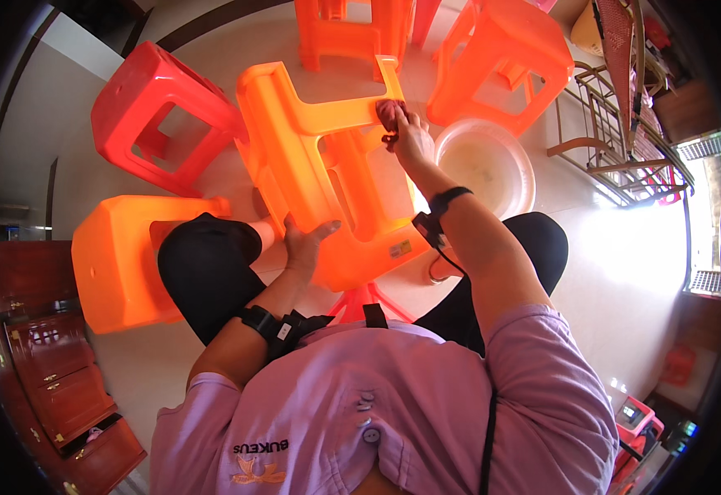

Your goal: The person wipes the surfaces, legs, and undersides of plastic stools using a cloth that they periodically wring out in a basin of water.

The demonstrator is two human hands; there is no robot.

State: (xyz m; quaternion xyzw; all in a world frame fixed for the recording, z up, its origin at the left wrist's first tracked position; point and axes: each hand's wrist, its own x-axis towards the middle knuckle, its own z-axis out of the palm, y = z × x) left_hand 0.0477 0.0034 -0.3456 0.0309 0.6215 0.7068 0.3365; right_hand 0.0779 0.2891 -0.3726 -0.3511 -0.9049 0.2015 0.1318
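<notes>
An orange plastic stool lies tipped in front of me, between my knees, with its legs pointing away. My left hand grips its near left edge by the seat, thumb spread over the plastic. With my right hand I press a dark reddish cloth against the far right leg. A small sticker is on the stool's near side. Just right of my right hand stands a round pale plastic basin holding cloudy liquid.
A red stool and an orange stool stand at the left. More orange stools stand at the far side. A metal-framed rack is at the right; a reddish wooden cabinet with an open drawer is at the left.
</notes>
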